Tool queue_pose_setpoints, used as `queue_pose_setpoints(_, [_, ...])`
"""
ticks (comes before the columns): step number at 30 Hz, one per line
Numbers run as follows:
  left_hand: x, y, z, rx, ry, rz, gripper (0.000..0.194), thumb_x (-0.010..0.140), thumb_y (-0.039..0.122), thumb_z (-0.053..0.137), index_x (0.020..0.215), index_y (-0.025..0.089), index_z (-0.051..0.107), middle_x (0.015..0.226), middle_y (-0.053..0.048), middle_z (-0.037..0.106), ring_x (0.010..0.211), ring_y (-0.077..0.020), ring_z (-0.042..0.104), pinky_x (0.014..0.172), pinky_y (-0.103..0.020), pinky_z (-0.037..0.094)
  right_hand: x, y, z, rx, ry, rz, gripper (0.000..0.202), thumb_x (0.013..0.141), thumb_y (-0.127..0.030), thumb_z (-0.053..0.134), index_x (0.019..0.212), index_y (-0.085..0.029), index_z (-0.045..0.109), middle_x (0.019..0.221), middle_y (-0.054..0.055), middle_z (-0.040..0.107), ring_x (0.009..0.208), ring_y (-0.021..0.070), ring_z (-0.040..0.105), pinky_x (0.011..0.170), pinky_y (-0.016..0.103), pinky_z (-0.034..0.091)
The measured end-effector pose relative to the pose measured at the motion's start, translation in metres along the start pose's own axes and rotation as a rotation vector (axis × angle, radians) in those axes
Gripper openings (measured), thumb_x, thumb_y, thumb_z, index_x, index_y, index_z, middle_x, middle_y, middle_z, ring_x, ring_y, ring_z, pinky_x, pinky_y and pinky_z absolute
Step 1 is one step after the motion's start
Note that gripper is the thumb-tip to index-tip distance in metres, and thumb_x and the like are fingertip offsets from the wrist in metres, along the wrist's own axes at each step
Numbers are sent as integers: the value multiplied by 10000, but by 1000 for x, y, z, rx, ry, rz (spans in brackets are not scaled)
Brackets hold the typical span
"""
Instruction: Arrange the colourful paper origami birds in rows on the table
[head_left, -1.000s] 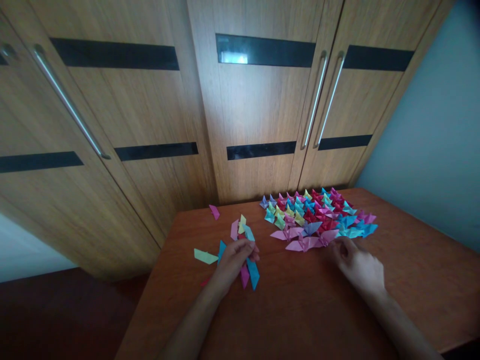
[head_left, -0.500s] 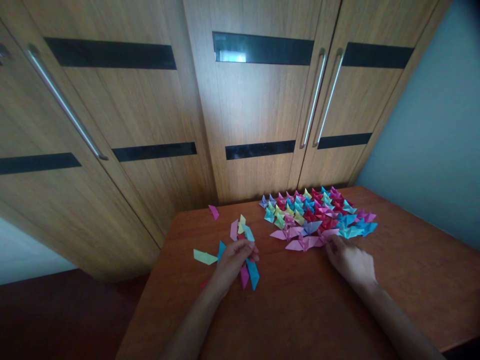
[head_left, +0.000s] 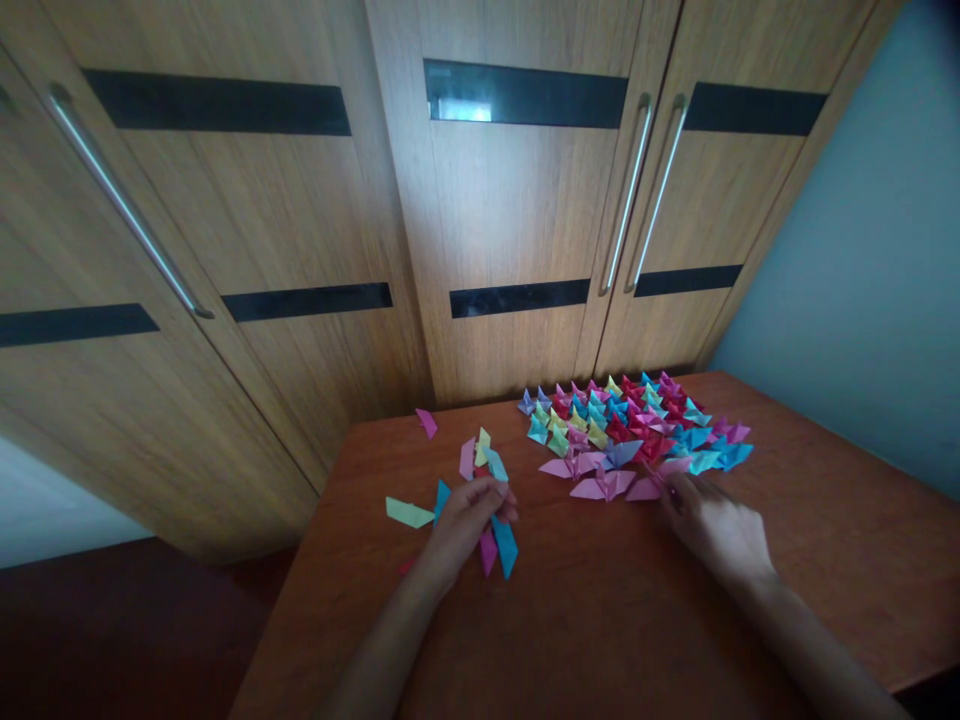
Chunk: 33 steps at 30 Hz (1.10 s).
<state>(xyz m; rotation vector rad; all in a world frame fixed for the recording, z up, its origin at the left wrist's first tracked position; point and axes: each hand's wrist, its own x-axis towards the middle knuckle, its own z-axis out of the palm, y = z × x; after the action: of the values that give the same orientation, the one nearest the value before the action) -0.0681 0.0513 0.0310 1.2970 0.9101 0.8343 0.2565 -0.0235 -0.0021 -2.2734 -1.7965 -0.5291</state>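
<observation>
My right hand (head_left: 720, 530) has its fingers pinched at a pink origami crane (head_left: 643, 489) at the near edge of a group of paper cranes. Another pink crane (head_left: 603, 485) stands just left of it, with a bluish-purple crane (head_left: 621, 454) behind. My left hand (head_left: 472, 515) rests over a loose pile of folded paper pieces, its fingers closed together; what they hold, if anything, is hidden. Around it show a blue piece (head_left: 505, 548), a magenta piece (head_left: 488, 550), a pale green piece (head_left: 409, 513) and a yellow piece (head_left: 484, 445).
Several rows of small colourful cranes (head_left: 596, 410) fill the back right of the brown wooden table (head_left: 585, 620). One pink folded piece (head_left: 427, 423) lies alone near the back left edge. A wooden wardrobe (head_left: 510, 210) with metal handles stands behind, a pale wall (head_left: 855, 300) at right.
My right hand has shifted slightly to the right, and more of the pink crane at its fingertips now shows. My left hand stays in place over the pile.
</observation>
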Motion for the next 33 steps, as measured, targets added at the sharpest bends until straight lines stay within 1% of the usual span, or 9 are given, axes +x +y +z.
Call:
queue_pose_setpoints(3, [1, -1, 0, 6, 10, 1, 357, 780, 507, 602, 763, 153, 646, 673, -43, 648, 640, -151, 572, 596, -225, 405, -4, 3, -4, 40, -14, 16, 171, 869, -348, 496, 893, -230, 618, 848, 25, 657, 665, 132, 586, 461, 220, 207])
queue_pose_setpoints(6, [1, -1, 0, 18, 18, -1, 363, 774, 515, 603, 762, 155, 650, 667, -47, 649, 633, -156, 578, 584, -229, 405, -8, 8, -5, 98, -5, 81, 177, 850, -359, 511, 897, -237, 630, 843, 25, 668, 645, 135, 594, 465, 220, 240])
queue_pose_setpoints(10, [0, 0, 1, -2, 18, 1, 338, 776, 494, 614, 762, 159, 652, 666, -48, 650, 637, -156, 588, 588, -232, 412, -10, 15, 3, 222, 42, 207, 224, 844, -403, 510, 890, -229, 644, 781, 26, 681, 602, 148, 607, 484, 222, 305])
queue_pose_setpoints(13, [-1, 1, 1, -7, 12, 3, 329, 782, 484, 613, 760, 158, 653, 665, -46, 651, 644, -155, 592, 600, -233, 418, -9, 17, 11, 293, 61, 250, 236, 834, -411, 518, 909, -225, 643, 760, 20, 691, 614, 160, 625, 500, 221, 335])
queue_pose_setpoints(19, [-1, -1, 0, 5, -1, 10, 319, 819, 465, 584, 797, 154, 649, 695, -43, 658, 674, -150, 586, 626, -225, 418, -1, 9, 17, 240, 34, 255, 235, 856, -414, 503, 959, -243, 628, 810, 9, 704, 603, 153, 620, 485, 220, 289])
queue_pose_setpoints(25, [-2, 0, -1, 3, -12, 21, 303, 822, 450, 584, 797, 156, 649, 700, -41, 654, 675, -147, 578, 620, -221, 414, 4, 3, 20, 180, -21, 247, 245, 870, -436, 483, 957, -250, 619, 763, 14, 687, 579, 149, 595, 472, 218, 235])
queue_pose_setpoints(29, [-1, 1, 0, 10, -2, 10, 304, 809, 450, 594, 790, 151, 645, 686, -44, 650, 663, -145, 577, 608, -221, 413, 4, 3, 24, 180, -23, 245, 253, 868, -441, 487, 962, -251, 625, 788, 21, 692, 574, 142, 589, 470, 218, 236])
queue_pose_setpoints(33, [0, 0, 0, 10, 5, 15, 326, 795, 467, 598, 778, 144, 637, 668, -43, 643, 638, -140, 574, 590, -221, 416, 5, 3, 24, 177, -44, 273, 272, 869, -450, 482, 987, -258, 633, 796, 31, 696, 558, 142, 586, 469, 221, 250])
